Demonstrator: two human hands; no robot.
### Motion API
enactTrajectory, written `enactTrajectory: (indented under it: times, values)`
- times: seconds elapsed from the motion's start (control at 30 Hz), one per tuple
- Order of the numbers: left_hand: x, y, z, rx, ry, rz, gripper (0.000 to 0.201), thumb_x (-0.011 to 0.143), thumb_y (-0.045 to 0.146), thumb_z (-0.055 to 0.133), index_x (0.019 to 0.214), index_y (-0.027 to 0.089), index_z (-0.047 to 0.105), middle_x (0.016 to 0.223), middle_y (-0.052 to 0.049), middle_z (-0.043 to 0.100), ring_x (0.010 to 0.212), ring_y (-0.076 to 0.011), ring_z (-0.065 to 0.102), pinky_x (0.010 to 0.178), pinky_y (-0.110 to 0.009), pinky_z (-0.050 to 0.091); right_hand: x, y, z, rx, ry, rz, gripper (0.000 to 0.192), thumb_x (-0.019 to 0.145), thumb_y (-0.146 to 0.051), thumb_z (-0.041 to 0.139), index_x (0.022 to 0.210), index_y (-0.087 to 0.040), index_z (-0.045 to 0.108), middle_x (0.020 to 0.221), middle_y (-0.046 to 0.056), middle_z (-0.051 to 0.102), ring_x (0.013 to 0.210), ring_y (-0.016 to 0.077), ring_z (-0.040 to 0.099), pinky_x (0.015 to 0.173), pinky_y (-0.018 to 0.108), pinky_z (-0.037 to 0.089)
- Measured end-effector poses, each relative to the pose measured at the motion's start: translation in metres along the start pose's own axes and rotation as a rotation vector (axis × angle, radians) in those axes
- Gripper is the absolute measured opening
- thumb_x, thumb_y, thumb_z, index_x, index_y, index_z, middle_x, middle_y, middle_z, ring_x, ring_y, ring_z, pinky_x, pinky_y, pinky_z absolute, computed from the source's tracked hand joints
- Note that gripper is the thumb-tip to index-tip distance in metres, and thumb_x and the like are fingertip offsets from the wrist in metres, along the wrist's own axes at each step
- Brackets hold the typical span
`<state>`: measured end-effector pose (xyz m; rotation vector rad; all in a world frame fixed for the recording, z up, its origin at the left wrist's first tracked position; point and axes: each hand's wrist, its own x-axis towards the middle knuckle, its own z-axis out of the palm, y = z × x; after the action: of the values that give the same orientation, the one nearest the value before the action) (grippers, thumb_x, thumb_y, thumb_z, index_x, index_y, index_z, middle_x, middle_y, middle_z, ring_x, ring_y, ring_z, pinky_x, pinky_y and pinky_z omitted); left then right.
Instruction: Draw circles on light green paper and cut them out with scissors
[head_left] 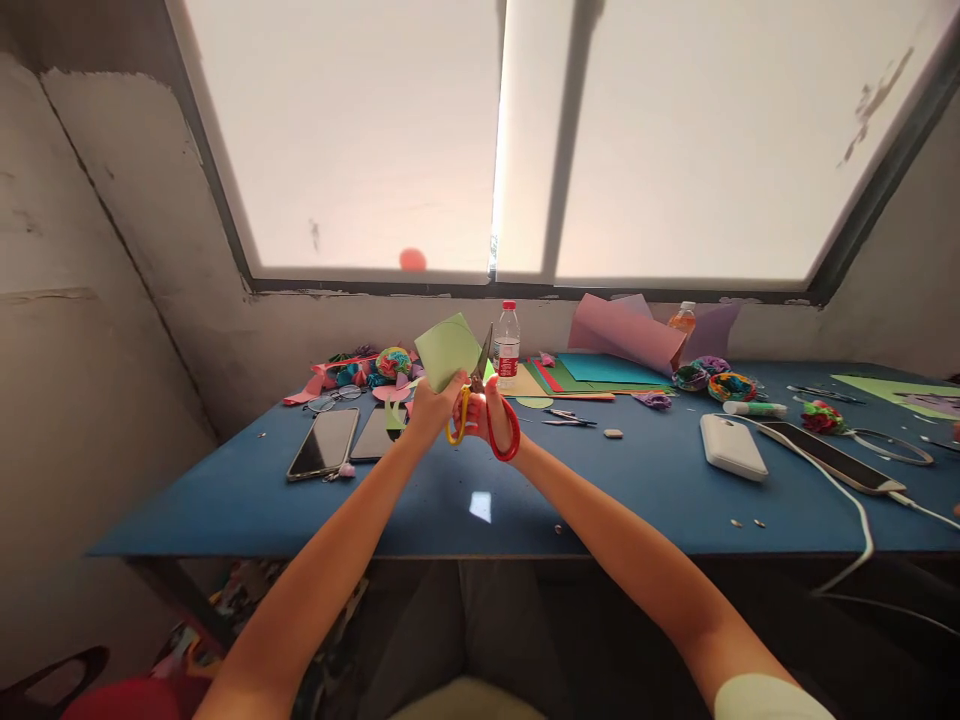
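Note:
My left hand (435,405) is closed on a piece of light green paper (448,350), held up above the table with its thumb on the lower edge. A curved line shows near the paper's top. Close beside it, my right hand (474,415) grips scissors (486,352) with a yellow handle loop, their dark blades pointing up at the paper's right side. A red loop (504,428) circles the base of my right hand; whether it is a handle or a bracelet I cannot tell. Pale green paper strips (395,412) hang or lie below my left hand.
The blue table (225,510) carries phones (324,443), glasses (322,403), and a water bottle (508,350) behind my hands. Coloured sheets (611,368), rolled pink paper (626,330) and paper flowers (731,386) lie behind. A white power bank (733,447) with a cable sits right.

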<state>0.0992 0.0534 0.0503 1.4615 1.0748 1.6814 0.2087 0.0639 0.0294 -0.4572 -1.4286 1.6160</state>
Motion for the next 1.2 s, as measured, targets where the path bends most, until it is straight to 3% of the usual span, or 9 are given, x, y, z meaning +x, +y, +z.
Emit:
enactTrajectory:
  times: [0.5,0.7,1.2]
  values:
    - [-0.0008,-0.0005,0.0011,0.038,-0.015,0.026,0.034,0.071,0.043,0.064,0.054,0.017,0.050,0.039,0.005,0.040,0.033,-0.0079,0.040,0.036,-0.022,0.035,0.0000,0.0018,-0.0001,0.002,0.015,-0.003,0.081,0.061,-0.090,0.020,0.062,-0.016,0.052,0.062,0.003,0.051,0.055,0.0113,0.047,0.053,0.026,0.045]
    - [-0.0020,0.0012,0.0025,0.058,0.073,-0.012,0.031,0.067,0.043,0.067,0.059,0.016,0.056,0.041,0.003,0.047,0.035,-0.0091,0.044,0.038,-0.022,0.038,0.0006,0.0033,0.0002,0.017,0.043,-0.007,0.082,0.059,-0.091,0.022,0.062,-0.015,0.052,0.062,0.003,0.050,0.054,0.0115,0.047,0.053,0.028,0.047]
    - [0.0004,-0.0016,0.0024,0.052,0.048,0.014,0.029,0.070,0.042,0.065,0.063,0.015,0.058,0.043,0.003,0.048,0.036,-0.0082,0.045,0.036,-0.020,0.036,0.0010,0.0079,-0.0006,-0.003,0.075,-0.042,0.079,0.060,-0.090,0.027,0.064,-0.015,0.052,0.061,0.002,0.047,0.053,0.0113,0.047,0.050,0.026,0.045]
